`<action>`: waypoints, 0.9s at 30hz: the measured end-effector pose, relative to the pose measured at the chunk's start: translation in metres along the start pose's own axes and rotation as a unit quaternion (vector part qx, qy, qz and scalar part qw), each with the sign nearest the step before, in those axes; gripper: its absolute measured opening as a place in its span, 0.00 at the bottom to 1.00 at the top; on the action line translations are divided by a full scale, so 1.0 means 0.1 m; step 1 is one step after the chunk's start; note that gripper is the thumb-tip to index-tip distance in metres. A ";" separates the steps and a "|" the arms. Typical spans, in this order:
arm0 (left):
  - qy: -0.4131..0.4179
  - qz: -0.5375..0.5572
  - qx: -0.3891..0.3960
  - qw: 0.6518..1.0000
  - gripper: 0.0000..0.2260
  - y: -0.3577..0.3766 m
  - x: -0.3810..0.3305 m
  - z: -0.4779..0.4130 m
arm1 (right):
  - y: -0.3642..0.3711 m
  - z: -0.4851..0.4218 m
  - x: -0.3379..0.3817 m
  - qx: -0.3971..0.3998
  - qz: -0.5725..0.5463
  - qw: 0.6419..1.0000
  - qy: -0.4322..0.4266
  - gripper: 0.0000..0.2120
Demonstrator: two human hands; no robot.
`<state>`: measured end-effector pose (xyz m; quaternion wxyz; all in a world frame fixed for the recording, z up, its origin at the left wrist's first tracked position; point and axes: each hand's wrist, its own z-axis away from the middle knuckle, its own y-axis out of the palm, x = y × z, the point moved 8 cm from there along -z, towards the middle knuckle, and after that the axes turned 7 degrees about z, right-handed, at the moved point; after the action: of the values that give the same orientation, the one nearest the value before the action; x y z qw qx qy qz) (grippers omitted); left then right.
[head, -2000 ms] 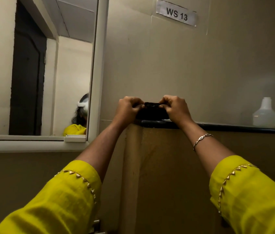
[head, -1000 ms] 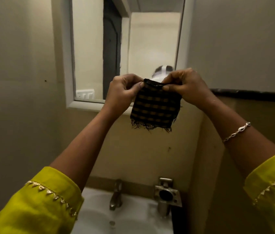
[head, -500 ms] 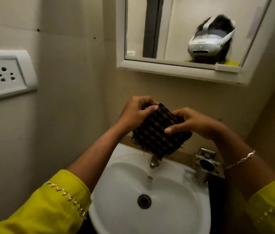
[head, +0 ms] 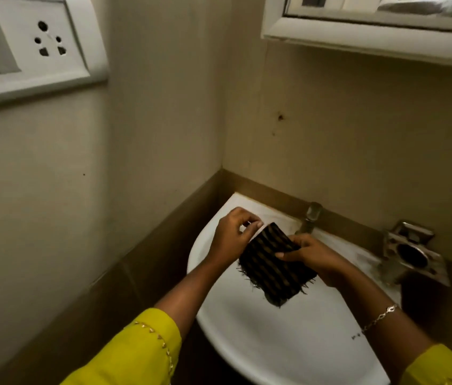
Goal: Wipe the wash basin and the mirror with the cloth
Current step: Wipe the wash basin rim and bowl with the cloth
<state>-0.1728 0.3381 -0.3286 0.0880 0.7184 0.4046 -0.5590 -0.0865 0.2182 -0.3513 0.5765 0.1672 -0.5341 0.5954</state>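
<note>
One white wash basin (head: 288, 337) fills the corner below me, with one mirror (head: 386, 20) edging in at the top right and one socket plate (head: 25, 45) on the left wall. Over the basin bowl I hold the single dark striped cloth (head: 272, 270) between both hands. My left hand (head: 233, 237) pinches its upper corner, fingers (head: 255, 226) closed tight on the edge. My right hand (head: 313, 257) clamps the cloth's right side, thumb on top. Half a second ago the cloth hung higher, up by the tap (head: 309, 218), and more of the mirror showed; now I have brought it down over the bowl. One bracelet (head: 380, 318) circles my right wrist.
</note>
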 end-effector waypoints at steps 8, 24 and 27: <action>-0.127 -0.351 0.052 0.926 0.23 -0.19 1.47 0.43 | 0.27 -0.43 -0.46 -0.025 -0.020 0.996 0.085 0.06; -0.114 -0.373 0.005 0.921 0.29 -0.15 1.83 0.51 | -0.24 -0.98 0.11 -0.283 0.455 0.844 0.003 0.14; -0.118 -0.408 0.024 0.905 0.32 -0.14 1.86 0.49 | 0.00 -1.23 -0.16 -0.220 0.543 0.811 -0.003 0.22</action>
<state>-0.2098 0.4091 -0.5046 -0.1180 0.4209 0.6356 -0.6364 -0.0310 0.3126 -0.4104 0.1793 -0.2793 -0.6561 0.6777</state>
